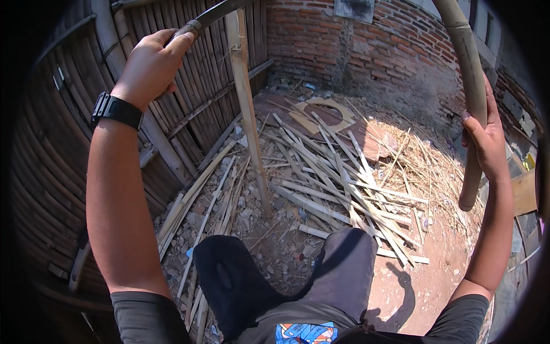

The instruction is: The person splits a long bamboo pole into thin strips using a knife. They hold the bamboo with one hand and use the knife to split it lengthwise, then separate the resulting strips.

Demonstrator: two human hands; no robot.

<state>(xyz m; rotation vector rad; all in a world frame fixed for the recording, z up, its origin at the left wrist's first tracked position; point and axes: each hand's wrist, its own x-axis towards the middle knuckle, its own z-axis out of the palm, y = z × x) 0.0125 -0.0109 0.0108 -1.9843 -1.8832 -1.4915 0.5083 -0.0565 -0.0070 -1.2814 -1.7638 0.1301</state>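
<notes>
My left hand (pixel 150 64), raised at the upper left, is closed round the wooden handle of a machete. The machete's dark blade (pixel 222 9) points right and upward, and its tip is out of view. At the right, my right hand (pixel 487 137) grips a bamboo pole (pixel 472 69) held almost upright. The pole's lower end hangs free above the ground, and its top runs out of the picture. Between my hands stands a split bamboo post (pixel 247 97), upright with its foot on the ground; the machete blade crosses the view near its top.
A pile of split bamboo strips (pixel 338 178) lies in front of my knees, with more strips (pixel 197 200) at the left. A bamboo-slat wall (pixel 63 143) bounds the left and a brick wall (pixel 395 51) the back. Behind the pile lies a board with a round cut-out (pixel 344 109).
</notes>
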